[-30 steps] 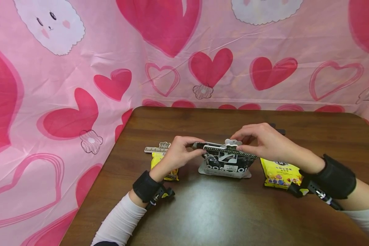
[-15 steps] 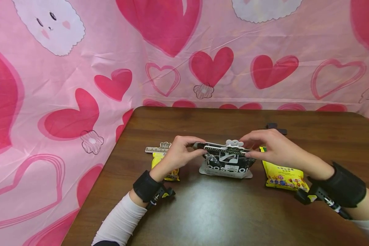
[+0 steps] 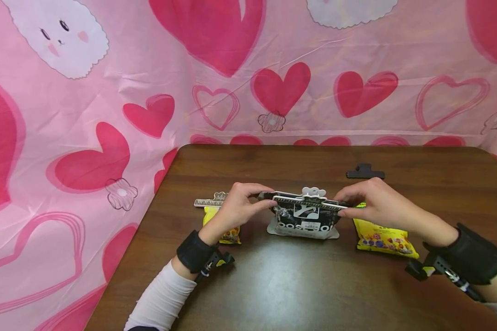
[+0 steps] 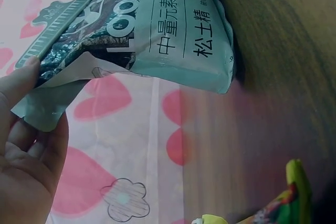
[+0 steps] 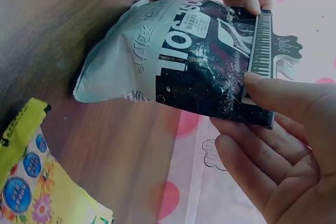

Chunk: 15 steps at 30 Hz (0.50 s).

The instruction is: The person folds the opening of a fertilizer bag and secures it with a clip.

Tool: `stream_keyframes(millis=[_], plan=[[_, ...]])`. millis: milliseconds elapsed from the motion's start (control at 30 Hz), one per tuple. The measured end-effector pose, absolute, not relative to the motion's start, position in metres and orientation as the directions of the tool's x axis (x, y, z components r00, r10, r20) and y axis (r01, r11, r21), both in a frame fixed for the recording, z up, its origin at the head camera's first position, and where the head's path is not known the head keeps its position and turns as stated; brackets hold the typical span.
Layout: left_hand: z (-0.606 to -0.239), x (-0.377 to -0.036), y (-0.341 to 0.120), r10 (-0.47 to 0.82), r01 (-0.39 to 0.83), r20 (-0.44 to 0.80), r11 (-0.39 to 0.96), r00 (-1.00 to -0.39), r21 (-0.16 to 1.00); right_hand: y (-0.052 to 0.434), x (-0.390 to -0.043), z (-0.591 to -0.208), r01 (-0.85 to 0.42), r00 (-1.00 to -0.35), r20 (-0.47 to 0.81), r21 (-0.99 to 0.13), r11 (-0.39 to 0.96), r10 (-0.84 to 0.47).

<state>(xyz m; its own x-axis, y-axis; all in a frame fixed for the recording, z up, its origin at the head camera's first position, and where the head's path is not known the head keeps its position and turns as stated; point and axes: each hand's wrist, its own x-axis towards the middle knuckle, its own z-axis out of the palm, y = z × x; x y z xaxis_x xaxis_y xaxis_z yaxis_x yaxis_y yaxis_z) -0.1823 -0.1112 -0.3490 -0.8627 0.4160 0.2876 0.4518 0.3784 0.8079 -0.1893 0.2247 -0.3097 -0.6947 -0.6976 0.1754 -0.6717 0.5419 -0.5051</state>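
Sliding outward along the clip, the right hand (image 3: 377, 207) has gone from the middle of the bag's top to its right end since a second ago, uncovering the spare black clip (image 3: 365, 172) lying farther back on the wooden table (image 3: 314, 285). Now its thumb and fingers pinch the right end of the white sealing clip (image 3: 310, 200), while the left hand (image 3: 240, 207) pinches the left end, fingers curled round the folded top. Between them the black-and-white snack bag (image 3: 305, 221) stands upright at the table's middle. Judging by how the clip runs straight along the whole folded mouth (its little flower tab up), the sealing looks about finished, with only letting go left. A yellow snack bag (image 3: 383, 236) just right carries no clip; another yellow bag (image 3: 225, 226) at left already wears a white clip (image 3: 212, 200).
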Motion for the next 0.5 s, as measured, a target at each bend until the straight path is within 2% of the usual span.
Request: stream_keyframes(millis=[133,500], plan=[[-0.347,-0.183,-0.113,0.419,0.457,0.292,0.376,-0.86,0.806,0.224,-0.19,-0.312,-0.678,-0.691,0.204,-0.516,0.523,-0.694],[-0.35,-0.193,-0.126,0.382,0.356,0.198,0.404,-0.903,0.842,0.212,-0.205,-0.323,-0.58,-0.764,0.131,-0.57,0.582,-0.632]])
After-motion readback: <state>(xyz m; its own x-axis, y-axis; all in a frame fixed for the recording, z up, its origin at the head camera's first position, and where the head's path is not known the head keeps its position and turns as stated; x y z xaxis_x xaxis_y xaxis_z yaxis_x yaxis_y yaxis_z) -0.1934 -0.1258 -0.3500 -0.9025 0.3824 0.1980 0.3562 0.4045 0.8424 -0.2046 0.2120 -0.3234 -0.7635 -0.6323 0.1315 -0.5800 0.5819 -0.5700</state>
